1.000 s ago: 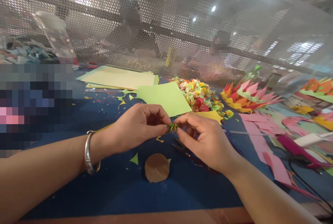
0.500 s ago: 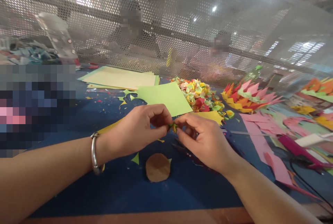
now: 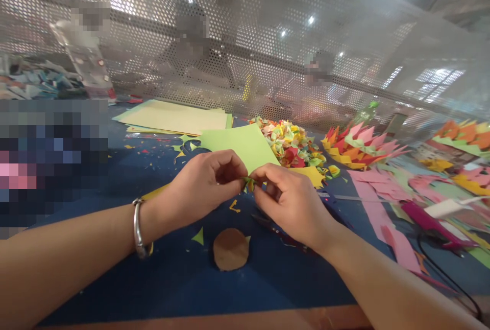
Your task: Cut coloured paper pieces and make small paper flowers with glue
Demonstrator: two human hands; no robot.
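Between my two hands is a small green and yellow paper flower [image 3: 249,184], pinched at its edges and held above the table. My left hand [image 3: 209,177], with a silver bracelet at the wrist, is closed on its left side by thumb and index finger. My right hand [image 3: 289,202] grips its right side in the same way. Below them a round brown cardboard disc [image 3: 230,249] lies flat on the blue table, a green paper scrap [image 3: 198,237] to its left. Dark-handled scissors [image 3: 273,228] lie partly hidden under my right hand.
Behind my hands lie a light green sheet [image 3: 243,146], a stack of pale paper [image 3: 172,117] and a heap of folded paper flowers [image 3: 287,141]. To the right are pointed paper strips [image 3: 363,146], pink strips [image 3: 367,207] and a magenta glue gun [image 3: 432,225] with a cord. A perforated screen [image 3: 245,39] stands behind.
Both hands have shifted slightly left with the paper flower, their fingers still pinching it. The view has turned a little, and a yellow scrap beneath the hands shows more fully.
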